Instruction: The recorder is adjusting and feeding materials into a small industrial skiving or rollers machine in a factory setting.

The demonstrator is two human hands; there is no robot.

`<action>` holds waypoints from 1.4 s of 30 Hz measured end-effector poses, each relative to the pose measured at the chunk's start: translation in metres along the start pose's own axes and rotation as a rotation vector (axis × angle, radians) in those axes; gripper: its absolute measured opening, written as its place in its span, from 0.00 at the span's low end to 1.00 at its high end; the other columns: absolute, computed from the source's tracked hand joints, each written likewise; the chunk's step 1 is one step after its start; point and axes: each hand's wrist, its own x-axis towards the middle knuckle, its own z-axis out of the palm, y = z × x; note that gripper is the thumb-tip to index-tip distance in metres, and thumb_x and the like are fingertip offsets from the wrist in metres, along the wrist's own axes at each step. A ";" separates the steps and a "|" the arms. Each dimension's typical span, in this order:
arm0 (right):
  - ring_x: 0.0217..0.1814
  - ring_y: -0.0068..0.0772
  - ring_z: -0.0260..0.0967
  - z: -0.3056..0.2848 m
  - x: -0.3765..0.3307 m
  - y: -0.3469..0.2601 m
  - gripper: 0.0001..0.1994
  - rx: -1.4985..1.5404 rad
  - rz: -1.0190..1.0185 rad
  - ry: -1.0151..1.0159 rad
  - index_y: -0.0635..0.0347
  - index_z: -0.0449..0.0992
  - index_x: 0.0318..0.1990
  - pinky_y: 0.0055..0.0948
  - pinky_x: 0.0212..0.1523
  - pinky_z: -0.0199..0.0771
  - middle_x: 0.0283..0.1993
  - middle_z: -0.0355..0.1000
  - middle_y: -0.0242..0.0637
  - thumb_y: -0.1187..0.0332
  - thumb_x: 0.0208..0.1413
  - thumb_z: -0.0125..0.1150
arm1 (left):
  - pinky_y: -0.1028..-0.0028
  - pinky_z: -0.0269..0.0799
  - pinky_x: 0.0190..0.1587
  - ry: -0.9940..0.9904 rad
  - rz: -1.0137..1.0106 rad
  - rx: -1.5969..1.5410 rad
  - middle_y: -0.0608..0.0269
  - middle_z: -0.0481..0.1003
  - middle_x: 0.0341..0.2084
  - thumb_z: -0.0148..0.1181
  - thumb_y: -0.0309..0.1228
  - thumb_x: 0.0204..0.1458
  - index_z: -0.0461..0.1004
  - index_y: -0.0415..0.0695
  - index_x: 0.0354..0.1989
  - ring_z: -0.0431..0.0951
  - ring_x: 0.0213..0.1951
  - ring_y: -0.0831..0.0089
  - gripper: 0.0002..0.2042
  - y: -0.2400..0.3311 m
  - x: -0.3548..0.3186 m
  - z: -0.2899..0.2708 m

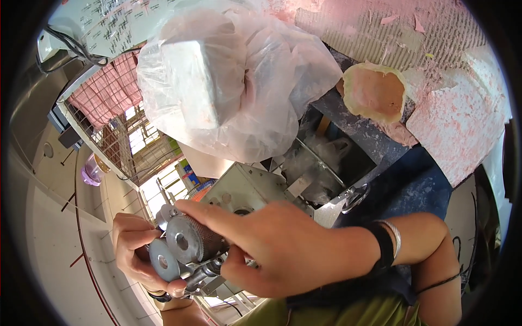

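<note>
Background plastic (272, 81) looks cloudy; right hand (283, 247) partly hides roller (197, 239).

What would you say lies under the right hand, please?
Around the right hand, parts of the textured roller and the metal housing show. The hand covers the rest, so what lies directly beneath its palm cannot be seen.
</note>
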 end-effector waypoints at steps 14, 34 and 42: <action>0.20 0.42 0.73 -0.015 -0.032 0.025 0.38 0.004 0.177 -0.056 0.56 0.61 0.74 0.39 0.24 0.72 0.19 0.71 0.37 0.72 0.52 0.59 | 0.68 0.61 0.34 -0.041 0.069 0.014 0.61 0.66 0.29 0.71 0.73 0.33 0.72 0.38 0.33 0.66 0.32 0.68 0.43 -0.005 0.005 -0.004; 0.18 0.45 0.67 -0.033 0.014 0.017 0.20 0.292 0.186 -0.271 0.68 0.75 0.56 0.39 0.25 0.65 0.21 0.73 0.45 0.70 0.56 0.56 | 0.69 0.60 0.32 -0.047 0.093 0.045 0.62 0.65 0.28 0.71 0.73 0.33 0.73 0.38 0.33 0.65 0.31 0.70 0.42 -0.007 0.004 -0.008; 0.32 0.52 0.76 -0.045 0.021 0.028 0.22 -0.096 0.159 -0.439 0.59 0.77 0.57 0.46 0.35 0.74 0.30 0.77 0.48 0.69 0.54 0.57 | 0.71 0.60 0.30 -0.127 0.203 0.046 0.64 0.65 0.28 0.71 0.78 0.23 0.74 0.41 0.32 0.65 0.30 0.70 0.46 -0.015 0.010 -0.012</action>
